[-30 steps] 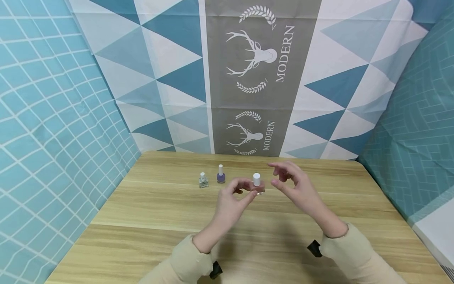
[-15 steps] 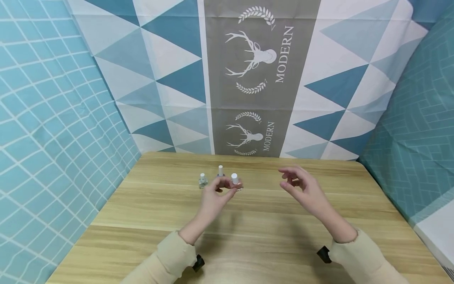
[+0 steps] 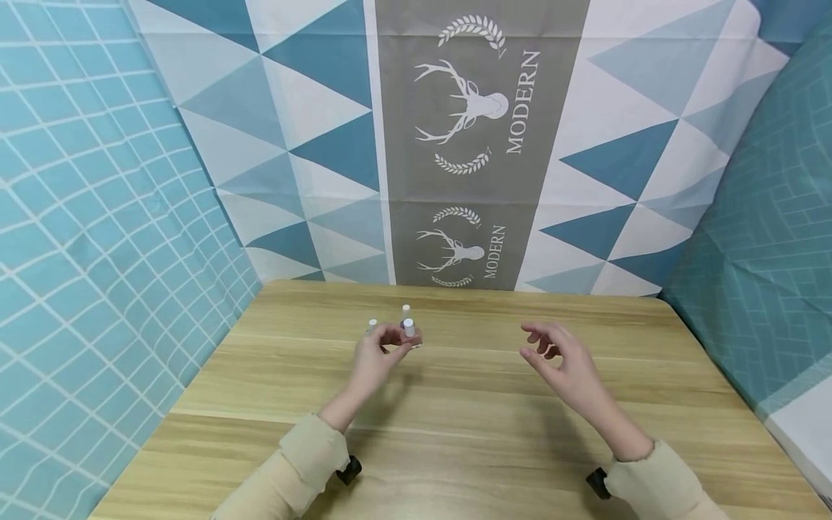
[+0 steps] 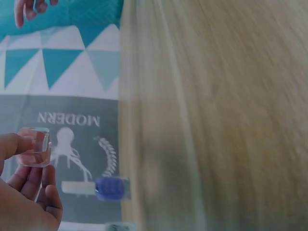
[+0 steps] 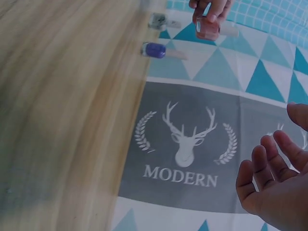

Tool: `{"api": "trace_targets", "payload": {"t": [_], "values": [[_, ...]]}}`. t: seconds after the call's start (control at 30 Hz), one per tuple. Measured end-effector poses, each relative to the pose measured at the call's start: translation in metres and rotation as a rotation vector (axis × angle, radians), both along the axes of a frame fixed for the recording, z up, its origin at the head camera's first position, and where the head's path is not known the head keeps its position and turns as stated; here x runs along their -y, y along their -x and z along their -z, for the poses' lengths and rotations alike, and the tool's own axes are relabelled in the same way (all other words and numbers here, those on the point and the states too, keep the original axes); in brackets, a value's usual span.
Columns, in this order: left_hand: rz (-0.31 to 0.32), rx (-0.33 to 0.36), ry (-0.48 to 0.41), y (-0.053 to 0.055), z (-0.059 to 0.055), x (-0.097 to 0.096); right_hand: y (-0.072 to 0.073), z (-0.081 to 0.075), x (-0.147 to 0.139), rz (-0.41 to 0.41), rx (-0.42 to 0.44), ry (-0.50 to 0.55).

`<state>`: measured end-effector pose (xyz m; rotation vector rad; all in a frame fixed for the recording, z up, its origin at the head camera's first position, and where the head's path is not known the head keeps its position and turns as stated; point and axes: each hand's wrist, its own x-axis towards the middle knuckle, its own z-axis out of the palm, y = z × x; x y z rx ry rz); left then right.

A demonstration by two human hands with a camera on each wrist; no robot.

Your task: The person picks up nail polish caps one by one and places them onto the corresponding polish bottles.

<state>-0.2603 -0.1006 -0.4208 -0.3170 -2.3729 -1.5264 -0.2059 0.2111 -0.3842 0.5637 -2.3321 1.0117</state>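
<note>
Between thumb and fingers, my left hand [image 3: 372, 359] pinches a nail polish bottle [image 5: 208, 29] of pinkish glass with a white cap. The right wrist view shows this bottle held up above the tabletop. Behind it stands a purple nail polish bottle [image 4: 110, 188] with a slim white cap. A clear nail polish bottle [image 5: 158, 20] stands to its left; in the head view my left hand covers most of it. Over the right half of the table hovers my right hand [image 3: 564, 362], its fingers loosely bent and nothing in them.
The wooden table [image 3: 468, 433] reaches back to a patterned cloth [image 3: 448, 144] printed with deer heads and triangles. Blue checked fabric [image 3: 84, 238] hangs along the left side, and teal fabric [image 3: 767, 274] along the right.
My left hand has carried the pinkish bottle leftward, in front of the two standing bottles. My right hand has drifted slightly right and toward me.
</note>
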Motion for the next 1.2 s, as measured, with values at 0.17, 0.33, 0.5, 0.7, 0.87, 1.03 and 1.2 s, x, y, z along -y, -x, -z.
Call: {"api": "trace_targets", "payload": {"t": [0.17,0.33,0.5,0.7,0.87,1.03,1.2], "values": [[0.007,0.026,0.007,0.010,0.012,0.006,0.000,0.008,-0.005,0.013,0.019,-0.006],[0.030,0.058,0.029,0.015,0.020,0.011,0.002,0.018,-0.008,0.005,0.034,-0.001],[0.015,0.126,0.094,0.020,0.025,0.014,0.003,0.023,-0.011,0.005,0.065,-0.007],[0.019,0.165,0.141,0.024,0.030,0.017,0.003,0.025,-0.011,-0.004,0.099,-0.010],[0.015,0.181,0.163,0.024,0.031,0.018,0.002,0.027,-0.012,-0.002,0.116,-0.012],[0.021,0.177,0.180,0.025,0.031,0.017,0.002,0.026,-0.012,0.002,0.135,-0.016],[0.017,0.189,0.196,0.025,0.031,0.016,0.001,0.022,-0.012,0.009,0.146,-0.021]]}}
